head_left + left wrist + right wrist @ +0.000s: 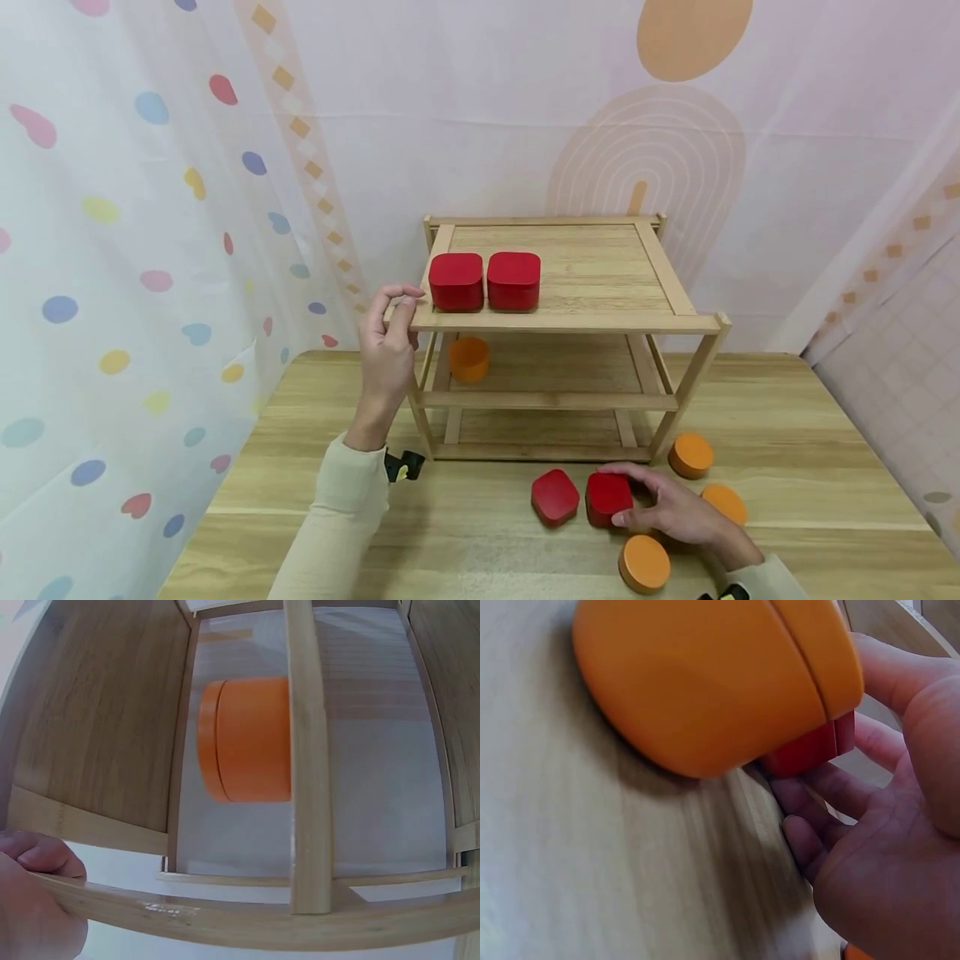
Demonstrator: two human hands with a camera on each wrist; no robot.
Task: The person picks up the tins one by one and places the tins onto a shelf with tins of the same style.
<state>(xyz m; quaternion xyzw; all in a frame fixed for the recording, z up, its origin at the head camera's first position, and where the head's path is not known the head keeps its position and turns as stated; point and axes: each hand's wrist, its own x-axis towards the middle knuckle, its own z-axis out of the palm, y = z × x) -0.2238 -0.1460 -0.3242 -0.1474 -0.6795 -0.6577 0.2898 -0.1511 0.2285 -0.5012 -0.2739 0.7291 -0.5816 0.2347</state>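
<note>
Head: my right grip (675,510) could knock the near tin (644,564) if it swings wide, being so close. It pinches the red box (607,498) between thumb and fingers, above the counter (465,542) or on it. Left wrist: my left grip (37,900) curls round the rack (187,919); a tug could topple the shelved tin (251,739). Right wrist: orange hides much of the red box.

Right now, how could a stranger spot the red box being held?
Find the wooden rack, then look at the tabletop in front of it. The held red box is there, beside an untouched red box. Only the first is pinched by the person's right hand.
</note>
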